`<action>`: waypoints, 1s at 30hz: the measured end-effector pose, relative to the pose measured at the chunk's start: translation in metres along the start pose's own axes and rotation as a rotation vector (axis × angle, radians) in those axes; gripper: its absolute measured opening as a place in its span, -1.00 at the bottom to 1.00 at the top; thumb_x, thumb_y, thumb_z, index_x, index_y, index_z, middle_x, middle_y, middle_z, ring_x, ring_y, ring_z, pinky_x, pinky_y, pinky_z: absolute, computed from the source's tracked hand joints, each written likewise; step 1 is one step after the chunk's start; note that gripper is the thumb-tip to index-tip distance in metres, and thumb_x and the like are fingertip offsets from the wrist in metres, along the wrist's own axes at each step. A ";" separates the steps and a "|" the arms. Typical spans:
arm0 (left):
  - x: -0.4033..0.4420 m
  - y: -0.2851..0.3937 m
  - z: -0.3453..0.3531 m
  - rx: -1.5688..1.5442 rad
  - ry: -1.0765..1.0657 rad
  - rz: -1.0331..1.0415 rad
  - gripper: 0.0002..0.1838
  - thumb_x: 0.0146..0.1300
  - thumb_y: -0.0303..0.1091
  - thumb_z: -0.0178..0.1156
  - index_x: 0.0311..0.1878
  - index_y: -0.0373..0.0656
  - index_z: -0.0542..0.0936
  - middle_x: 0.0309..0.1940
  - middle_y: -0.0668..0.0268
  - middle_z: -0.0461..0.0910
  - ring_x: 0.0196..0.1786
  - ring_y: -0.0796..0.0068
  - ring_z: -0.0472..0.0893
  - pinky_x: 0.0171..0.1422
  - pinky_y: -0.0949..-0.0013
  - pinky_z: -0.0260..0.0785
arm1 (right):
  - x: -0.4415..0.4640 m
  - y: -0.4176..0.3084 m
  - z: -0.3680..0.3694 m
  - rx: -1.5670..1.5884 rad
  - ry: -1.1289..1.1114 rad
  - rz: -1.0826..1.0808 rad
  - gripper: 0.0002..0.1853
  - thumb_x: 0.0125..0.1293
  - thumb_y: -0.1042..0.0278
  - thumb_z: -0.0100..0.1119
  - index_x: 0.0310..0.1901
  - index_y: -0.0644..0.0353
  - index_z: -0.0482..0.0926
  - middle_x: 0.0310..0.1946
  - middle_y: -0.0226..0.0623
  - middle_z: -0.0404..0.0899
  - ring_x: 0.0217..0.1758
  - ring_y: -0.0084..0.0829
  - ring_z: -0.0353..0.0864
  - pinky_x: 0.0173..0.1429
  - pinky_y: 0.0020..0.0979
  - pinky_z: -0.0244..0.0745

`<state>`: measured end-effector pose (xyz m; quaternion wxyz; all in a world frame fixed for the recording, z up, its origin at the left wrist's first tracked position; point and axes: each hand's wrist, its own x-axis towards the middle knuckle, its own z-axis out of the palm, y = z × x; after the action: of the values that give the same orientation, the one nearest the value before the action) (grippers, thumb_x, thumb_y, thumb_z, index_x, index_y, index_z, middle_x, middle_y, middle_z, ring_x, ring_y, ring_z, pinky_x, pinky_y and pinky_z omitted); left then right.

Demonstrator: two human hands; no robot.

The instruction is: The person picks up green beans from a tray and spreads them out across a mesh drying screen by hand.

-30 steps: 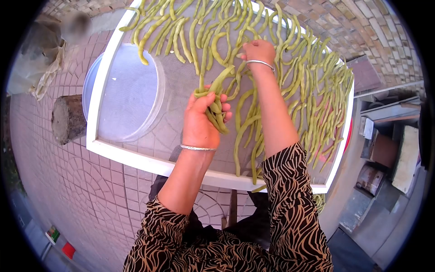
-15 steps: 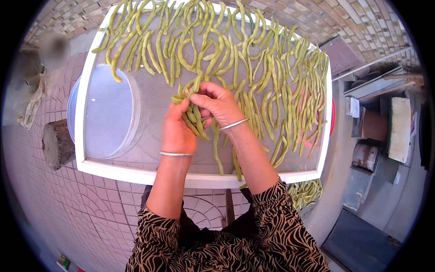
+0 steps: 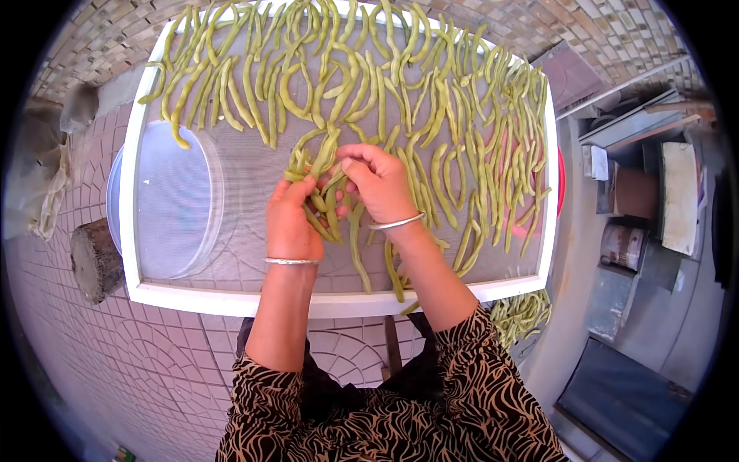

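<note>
My left hand (image 3: pixel 294 219) is closed around a small bunch of green beans (image 3: pixel 323 158), whose ends stick out above and below the fingers. Close beside it, my right hand (image 3: pixel 377 181) pinches one bean of that bunch between thumb and fingers. Both hands are held over a white-framed mesh screen (image 3: pixel 208 299). Many long green bean pods (image 3: pixel 453 115) lie spread in rows on its far and right parts. A few single pods (image 3: pixel 359 254) lie close to the near edge, under and beside my hands.
Beneath the screen's left side is a pale blue round basin (image 3: pixel 173 200); a red one (image 3: pixel 561 185) shows at the right edge. A log stump (image 3: pixel 96 262) stands at left. More beans (image 3: pixel 519 316) are piled below the right corner. Boxes and boards (image 3: pixel 635 192) line the right.
My right hand has moved slightly right, drawing a bean a little apart from the bunch. My left hand still holds the bunch. The whole view has shifted slightly.
</note>
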<state>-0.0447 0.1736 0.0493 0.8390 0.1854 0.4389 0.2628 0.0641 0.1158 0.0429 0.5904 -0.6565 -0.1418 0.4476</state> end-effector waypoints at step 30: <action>0.001 0.002 -0.005 0.076 0.013 -0.047 -0.77 0.24 -0.34 0.01 -0.05 -0.15 0.42 -0.31 0.25 0.54 -0.32 0.38 0.56 -0.25 0.28 0.48 | 0.093 0.022 -0.094 -1.077 0.337 -0.422 -0.78 0.01 0.34 0.26 -0.30 0.22 0.55 -0.43 -0.18 0.57 -0.31 -0.21 0.58 -0.21 -0.24 0.46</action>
<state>-0.0490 0.1759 0.0469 0.8344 0.2051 0.4582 0.2274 0.1797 0.1159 -0.0250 0.2654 -0.8828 -0.3801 0.0758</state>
